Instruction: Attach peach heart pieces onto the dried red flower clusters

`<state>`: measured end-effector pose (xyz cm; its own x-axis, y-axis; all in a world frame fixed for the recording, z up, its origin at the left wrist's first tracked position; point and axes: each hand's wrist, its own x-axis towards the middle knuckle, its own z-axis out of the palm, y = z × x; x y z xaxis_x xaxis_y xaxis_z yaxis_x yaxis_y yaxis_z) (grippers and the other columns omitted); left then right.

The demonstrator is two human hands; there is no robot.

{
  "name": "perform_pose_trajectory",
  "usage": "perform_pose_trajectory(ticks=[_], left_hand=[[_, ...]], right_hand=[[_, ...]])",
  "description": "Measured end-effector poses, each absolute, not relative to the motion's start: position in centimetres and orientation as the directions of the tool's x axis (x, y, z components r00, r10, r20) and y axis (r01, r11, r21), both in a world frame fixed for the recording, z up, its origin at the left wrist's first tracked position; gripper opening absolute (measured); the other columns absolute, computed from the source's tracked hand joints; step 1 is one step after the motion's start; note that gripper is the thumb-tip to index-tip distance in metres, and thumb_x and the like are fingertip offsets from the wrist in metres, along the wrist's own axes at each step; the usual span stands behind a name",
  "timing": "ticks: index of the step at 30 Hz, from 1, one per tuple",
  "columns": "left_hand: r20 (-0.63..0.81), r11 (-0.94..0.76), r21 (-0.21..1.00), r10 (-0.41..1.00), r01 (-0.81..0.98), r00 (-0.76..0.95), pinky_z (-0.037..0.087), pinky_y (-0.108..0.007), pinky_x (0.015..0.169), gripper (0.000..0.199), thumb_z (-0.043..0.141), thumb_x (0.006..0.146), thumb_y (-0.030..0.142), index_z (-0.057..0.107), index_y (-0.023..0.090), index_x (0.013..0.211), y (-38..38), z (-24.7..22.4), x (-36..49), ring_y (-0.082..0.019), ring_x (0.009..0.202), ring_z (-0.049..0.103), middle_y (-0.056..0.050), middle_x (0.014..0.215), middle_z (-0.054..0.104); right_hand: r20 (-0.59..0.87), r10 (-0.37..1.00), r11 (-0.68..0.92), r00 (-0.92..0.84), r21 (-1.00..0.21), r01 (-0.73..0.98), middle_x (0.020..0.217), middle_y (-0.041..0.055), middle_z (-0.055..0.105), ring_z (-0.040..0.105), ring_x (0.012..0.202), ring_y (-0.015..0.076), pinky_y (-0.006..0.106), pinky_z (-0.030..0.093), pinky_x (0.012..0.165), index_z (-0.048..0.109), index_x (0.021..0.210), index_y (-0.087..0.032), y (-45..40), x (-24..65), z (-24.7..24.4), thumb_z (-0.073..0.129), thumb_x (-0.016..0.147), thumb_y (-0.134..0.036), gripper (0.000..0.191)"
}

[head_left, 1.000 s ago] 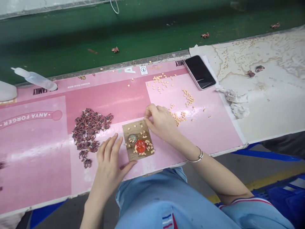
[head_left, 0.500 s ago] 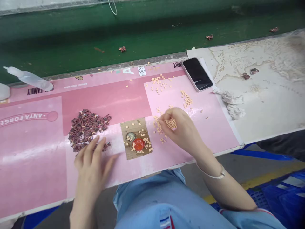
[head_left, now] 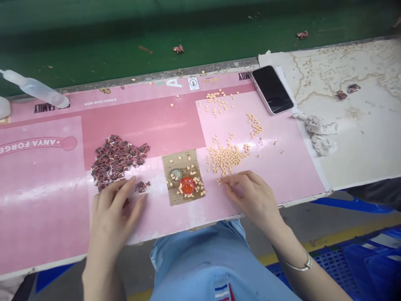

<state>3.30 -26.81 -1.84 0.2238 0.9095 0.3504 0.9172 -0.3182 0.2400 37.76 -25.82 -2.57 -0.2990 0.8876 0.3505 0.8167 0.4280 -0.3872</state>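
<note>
My left hand [head_left: 114,209] rests at the near edge of a heap of dark purple-brown crinkled pieces [head_left: 117,159]. Its fingers are bent and apart, with a dark piece partly hidden beneath them. One small loose clump [head_left: 142,186] lies just right of its fingertips. My right hand [head_left: 252,196] is at the near side of a pile of tiny cream heart-shaped pieces [head_left: 227,158]. Thumb and forefinger come together beside a stray heart piece [head_left: 219,181]; what is between them is too small to make out. Between the hands sits a shallow red dish [head_left: 187,186] with cream pieces around it.
A phone [head_left: 272,90] lies at the back right, beside crumpled white tissue [head_left: 322,133]. At the back left leans a translucent squeeze bottle [head_left: 44,93]. Behind the pink tabletop [head_left: 40,200] runs a green surface [head_left: 103,50] with a few dark pieces on it.
My right hand has drawn back toward me, off the cream pile, uncovering it. My left hand has shifted slightly, its fingers more bent. The whole view has tilted a little.
</note>
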Motion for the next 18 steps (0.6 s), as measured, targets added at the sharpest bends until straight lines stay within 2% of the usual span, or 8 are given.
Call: perform_pose_trajectory(ticks=[5, 9, 14, 18], left_hand=[[0.380, -0.328, 0.223, 0.896, 0.918, 0.228, 0.048, -0.043, 0.091, 0.027, 0.070, 0.098, 0.023, 0.071, 0.021, 0.125, -26.6, -2.3, 4.1, -0.030, 0.100, 0.070, -0.013, 0.114, 0.076], [0.384, -0.321, 0.269, 0.900, 0.908, 0.205, 0.048, -0.042, 0.091, 0.021, 0.070, 0.099, 0.020, 0.070, 0.022, 0.120, -26.7, -2.5, 4.3, -0.027, 0.095, 0.070, -0.008, 0.109, 0.080], [0.404, -0.305, 0.360, 0.903, 0.881, 0.148, 0.051, -0.037, 0.086, 0.012, 0.072, 0.097, 0.019, 0.072, 0.024, 0.109, -27.0, -2.0, 4.5, -0.022, 0.090, 0.070, -0.004, 0.096, 0.078], [0.420, -0.264, 0.448, 0.906, 0.854, 0.060, 0.054, -0.033, 0.080, 0.016, 0.072, 0.095, 0.015, 0.073, 0.022, 0.110, -27.8, -1.9, 4.7, -0.019, 0.089, 0.069, -0.005, 0.098, 0.073]], right_hand=[[0.387, 0.866, 0.458, -0.316, -0.363, 0.812, 0.081, 0.0005, 0.077, 0.072, 0.075, 0.0208, 0.032, 0.058, 0.061, 0.057, 0.097, -0.026, -25.8, 37.7, -2.4, 0.061, 0.099, -0.008, 0.019], [0.424, 0.847, 0.481, -0.319, -0.357, 0.801, 0.078, -0.0008, 0.076, 0.074, 0.075, 0.0203, 0.030, 0.060, 0.061, 0.055, 0.100, -0.027, -25.7, 37.6, -2.2, 0.065, 0.099, -0.010, 0.019], [0.462, 0.852, 0.477, -0.247, -0.489, 0.731, 0.075, -0.0025, 0.073, 0.072, 0.073, 0.0185, 0.029, 0.061, 0.060, 0.054, 0.103, -0.027, -25.5, 35.4, -1.0, 0.066, 0.098, -0.010, 0.022], [0.490, 0.807, 0.577, -0.329, -0.538, 0.615, 0.077, -0.0030, 0.074, 0.069, 0.070, 0.0161, 0.027, 0.060, 0.061, 0.054, 0.103, -0.027, -24.8, 32.4, -0.1, 0.064, 0.095, -0.002, 0.028]])
